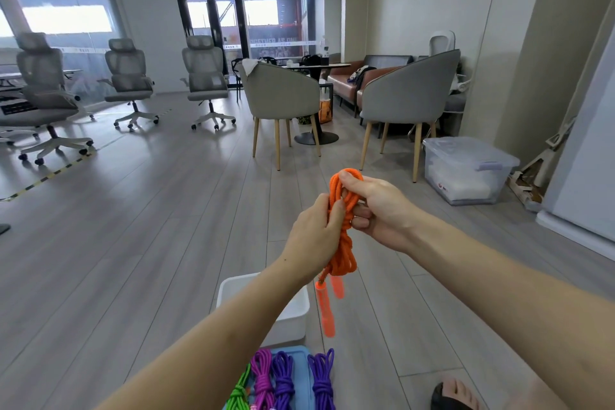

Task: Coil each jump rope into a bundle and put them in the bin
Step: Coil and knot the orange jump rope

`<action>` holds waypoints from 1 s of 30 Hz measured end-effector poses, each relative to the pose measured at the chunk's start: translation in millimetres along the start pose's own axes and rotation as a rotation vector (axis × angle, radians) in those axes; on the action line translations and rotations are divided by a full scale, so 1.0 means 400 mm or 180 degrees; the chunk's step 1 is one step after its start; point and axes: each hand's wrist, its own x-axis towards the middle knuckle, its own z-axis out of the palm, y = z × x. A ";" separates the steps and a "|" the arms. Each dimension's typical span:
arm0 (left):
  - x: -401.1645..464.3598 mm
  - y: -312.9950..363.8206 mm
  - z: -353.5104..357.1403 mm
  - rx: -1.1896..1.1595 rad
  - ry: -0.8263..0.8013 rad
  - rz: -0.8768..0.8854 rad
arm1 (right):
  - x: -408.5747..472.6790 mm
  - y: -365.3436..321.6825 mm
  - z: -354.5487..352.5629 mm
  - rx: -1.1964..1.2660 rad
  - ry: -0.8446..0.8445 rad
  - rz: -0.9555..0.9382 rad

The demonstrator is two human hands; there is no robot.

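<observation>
Near the bottom edge lie four coiled ropes (283, 383), green, magenta and two purple, just nearer than the white bin (293, 309). Above the bin, the left hand (312, 236) pinches the orange rope (342, 243) mid-bundle; the right hand (379, 206) curls round its top loops, handles dangling.

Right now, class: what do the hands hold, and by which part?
Both the left hand and the right hand grip the orange jump rope by its coiled upper loops; the handles dangle free below.
</observation>
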 end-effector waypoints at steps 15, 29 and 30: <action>0.020 0.006 -0.017 -0.0314 -0.0332 -0.0073 | -0.011 -0.032 -0.031 -0.0525 -0.0474 0.0309; 0.022 -0.005 0.011 -0.0297 -0.0680 -0.0083 | 0.019 -0.050 0.005 -0.3017 -0.0176 -0.0023; 0.023 -0.011 0.006 -0.0331 -0.0707 -0.0067 | 0.016 -0.049 -0.003 -0.2817 -0.0304 0.0009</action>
